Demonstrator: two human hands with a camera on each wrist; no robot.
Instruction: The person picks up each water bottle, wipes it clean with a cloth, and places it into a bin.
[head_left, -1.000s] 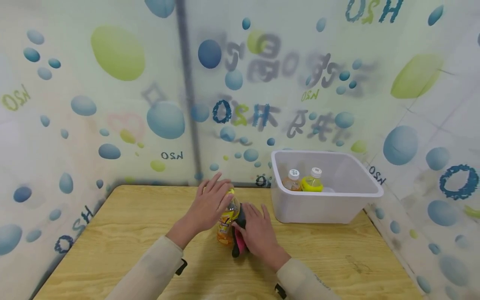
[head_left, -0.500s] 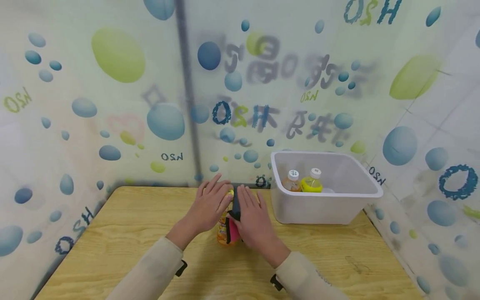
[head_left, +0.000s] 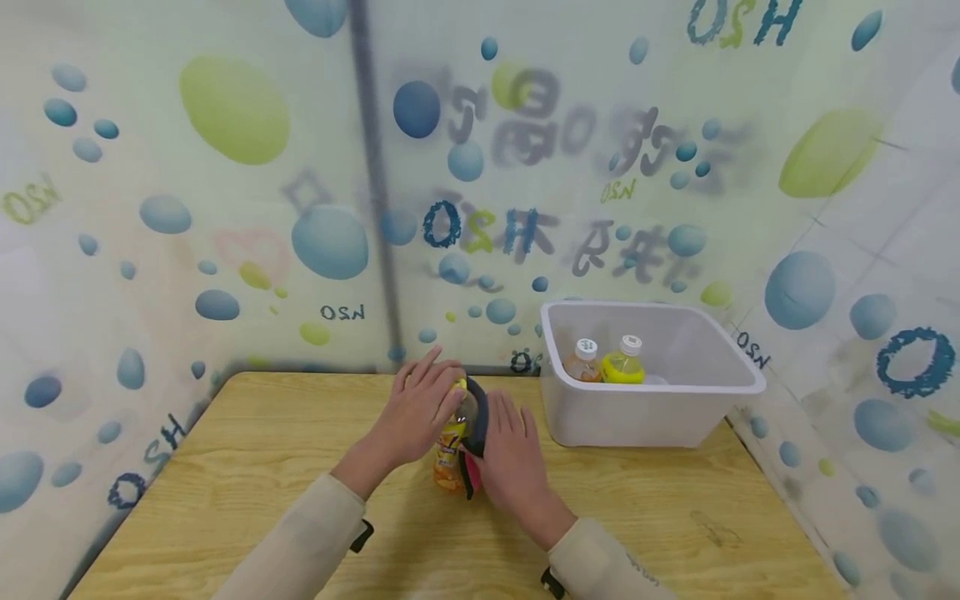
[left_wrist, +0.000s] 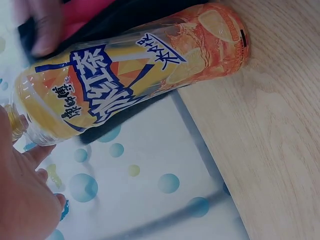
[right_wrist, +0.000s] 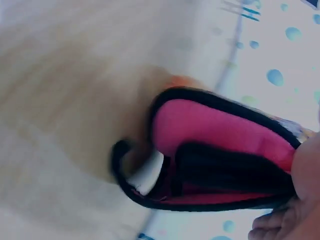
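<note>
An upright bottle of orange iced tea [head_left: 448,454] with a yellow label stands on the wooden table. My left hand [head_left: 420,412] grips it by the cap and neck; in the left wrist view its yellow, blue-lettered label [left_wrist: 110,80] faces the camera. My right hand [head_left: 513,458] holds a folded, pouch-like pink cloth with black edging [right_wrist: 210,122] against the bottle's right side. Part of its dark outer side curves up beside the bottle's neck. In the right wrist view the cloth hides most of the bottle.
A white plastic bin [head_left: 637,417] stands at the table's back right. Inside are two bottles with white caps, one orange [head_left: 582,365] and one with a yellow label [head_left: 624,367]. A patterned sheet [head_left: 480,167] hangs behind the wooden table [head_left: 300,433].
The right hand with the pink and black cloth slid up along the bottle, then came slightly back down and right, uncovering the label again. The left hand has stayed on the bottle's top.
</note>
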